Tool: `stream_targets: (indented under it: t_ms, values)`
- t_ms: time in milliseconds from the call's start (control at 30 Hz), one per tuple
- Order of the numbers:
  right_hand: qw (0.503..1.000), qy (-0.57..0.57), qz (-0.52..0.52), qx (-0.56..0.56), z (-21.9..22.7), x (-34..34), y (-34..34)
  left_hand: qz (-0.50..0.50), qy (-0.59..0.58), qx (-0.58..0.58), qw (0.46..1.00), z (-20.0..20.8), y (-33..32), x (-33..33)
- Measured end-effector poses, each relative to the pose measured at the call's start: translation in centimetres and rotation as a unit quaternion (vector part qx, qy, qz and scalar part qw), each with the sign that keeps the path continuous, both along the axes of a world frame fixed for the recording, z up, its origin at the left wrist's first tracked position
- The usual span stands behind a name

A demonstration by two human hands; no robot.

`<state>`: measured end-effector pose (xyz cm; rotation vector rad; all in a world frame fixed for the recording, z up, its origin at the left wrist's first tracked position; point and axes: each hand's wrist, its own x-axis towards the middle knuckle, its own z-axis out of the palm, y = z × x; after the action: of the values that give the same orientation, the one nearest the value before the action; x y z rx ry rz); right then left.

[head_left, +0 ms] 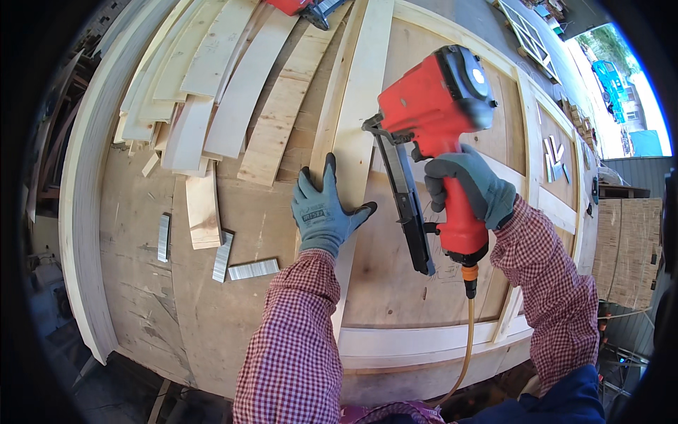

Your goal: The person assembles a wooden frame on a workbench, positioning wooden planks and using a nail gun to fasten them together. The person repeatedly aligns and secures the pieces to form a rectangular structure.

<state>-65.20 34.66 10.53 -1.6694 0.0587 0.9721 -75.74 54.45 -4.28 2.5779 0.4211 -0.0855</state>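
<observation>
Wrapped around the handle of a red pneumatic stapler [431, 99] is my right hand [472, 185], in a grey-blue glove with dark fingertips. A yellow air hose [469, 339] runs down from the handle's lower end. The stapler's long black magazine [404, 198] slants over a plywood panel [395, 283], with its nose near a long pale board [357, 134]. My left hand [325, 212], gloved alike, lies with fingers spread on that board and the strip along its left edge. It holds no tool.
Loose wooden slats [205, 63] are piled at the upper left. Several staple strips [253, 269] lie on the brown worktop [141, 304]. Part of another red tool [289, 6] shows at the top edge. More staple strips [556, 159] rest on the framed panel at right.
</observation>
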Motion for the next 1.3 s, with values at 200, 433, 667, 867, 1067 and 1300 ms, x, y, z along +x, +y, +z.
stream_targets:
  t_ms: [200, 433, 667, 867, 1067, 1300]
  values:
    - [1.0, -0.007, -0.012, 0.009, -0.3, 0.7, 1.9, 0.002, 0.001, -0.003, 1.0, -0.1, -0.1, 0.0]
    - [0.998, -0.035, 0.051, -0.031, -0.2, 1.4, 1.9, 0.003, -0.032, 0.042, 0.999, -0.6, -0.2, -0.1]
    - [1.0, -0.015, 0.016, 0.004, -0.1, 1.0, 2.4, 0.0, -0.032, 0.037, 0.999, -0.7, -0.3, 0.2]
    - [0.999, -0.016, 0.042, -0.019, 0.0, 0.9, 1.6, 0.002, -0.02, 0.042, 0.999, -0.5, -0.3, 0.1]
    - [0.999, -0.023, 0.017, -0.024, 0.7, -0.3, 1.5, -0.002, -0.023, 0.019, 1.0, -0.3, -0.2, 0.0]
    - [0.995, 0.086, -0.048, -0.03, 4.2, -11.1, -5.0, -0.001, 0.01, 0.029, 1.0, -0.6, -0.1, 0.1]
